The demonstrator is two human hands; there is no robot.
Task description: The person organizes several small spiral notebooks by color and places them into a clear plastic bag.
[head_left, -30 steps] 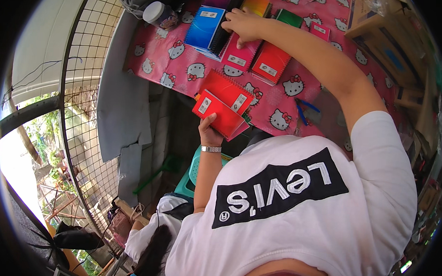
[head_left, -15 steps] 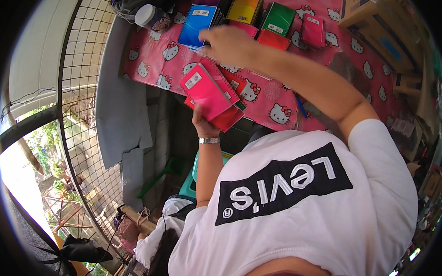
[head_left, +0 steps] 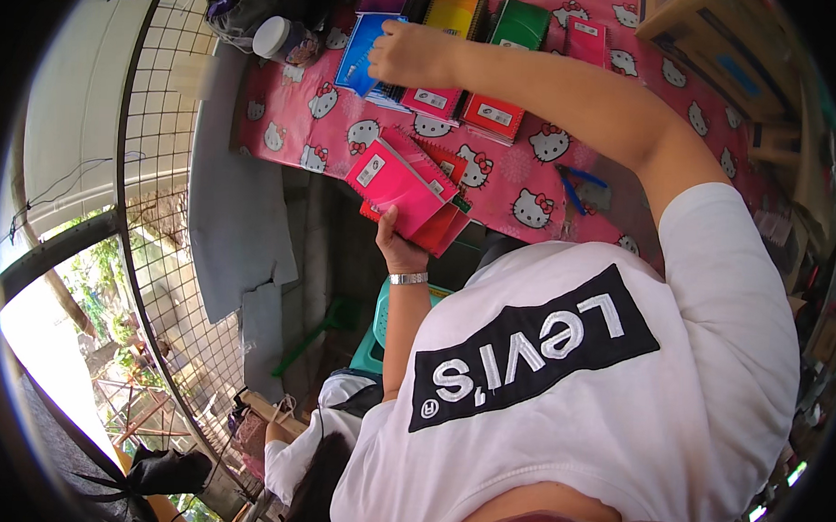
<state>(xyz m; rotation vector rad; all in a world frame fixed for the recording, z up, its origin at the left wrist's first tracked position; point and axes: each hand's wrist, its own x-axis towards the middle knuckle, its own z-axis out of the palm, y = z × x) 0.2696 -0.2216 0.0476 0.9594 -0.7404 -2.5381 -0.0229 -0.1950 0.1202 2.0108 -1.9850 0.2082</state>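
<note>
My left hand [head_left: 401, 245] grips a fanned bunch of spiral notebooks from below, its thumb on the cover of the topmost pink notebook [head_left: 398, 185]. Red notebooks [head_left: 435, 232] show beneath it, and the bunch overlaps the table's near edge. At the far side, my right hand [head_left: 416, 57] has its fingers closed at the right edge of a blue notebook [head_left: 356, 64]. That notebook lies tilted over others, whose edges show below it. Beside my right forearm lie a pink notebook [head_left: 431, 100] and a red notebook [head_left: 493, 116] on the table.
Yellow [head_left: 452, 12] and green [head_left: 520, 25] notebooks lie in back. Blue-handled pliers [head_left: 575, 189] rest on the pink patterned tablecloth [head_left: 285, 118]. A white-lidded jar [head_left: 273, 37] stands at left, cardboard boxes [head_left: 719, 64] at right. Another person's white sleeve [head_left: 291, 459] shows below.
My right hand has moved slightly back and left, onto the blue notebook, which has shifted and tilted. The pink and red notebooks under my forearm have come into sight. My left hand keeps its bunch.
</note>
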